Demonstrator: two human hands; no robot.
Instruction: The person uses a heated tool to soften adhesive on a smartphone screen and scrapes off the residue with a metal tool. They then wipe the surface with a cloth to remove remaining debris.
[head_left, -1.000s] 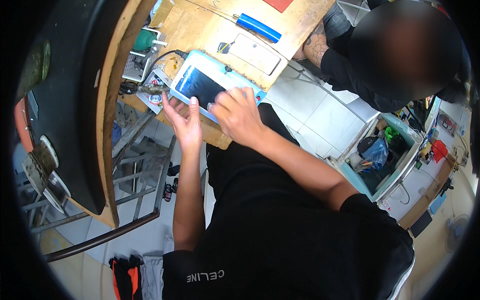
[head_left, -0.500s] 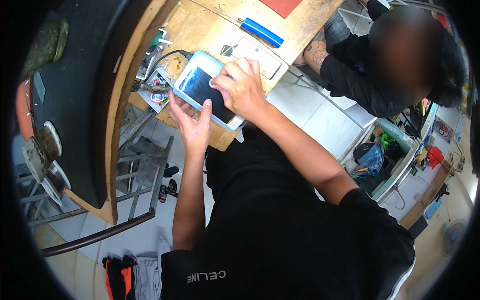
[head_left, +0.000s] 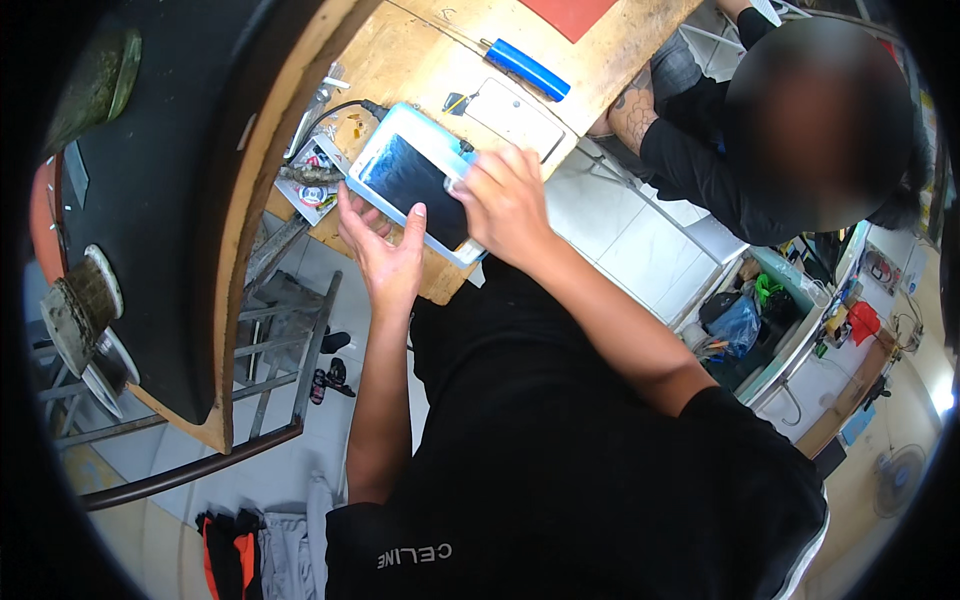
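Observation:
A light-blue and white box-shaped device with a black cable lies on the wooden table. Set in its top is a dark glossy panel, with a bluish smeared patch toward its far left end. My left hand grips the near left corner of the device, its thumb resting along the panel's near edge and its fingers at the side. My right hand is over the panel's right end, fingers bent together around something small and whitish. Motion blur hides what that is.
A blue cylinder and a white phone-shaped plate lie beyond the device. A red mat is at the table's far edge. A small tray of parts stands left. Another person sits at right, near a cluttered bin.
My right hand has slid right across the panel toward its right end, uncovering more of the dark surface. My left hand keeps its place on the device.

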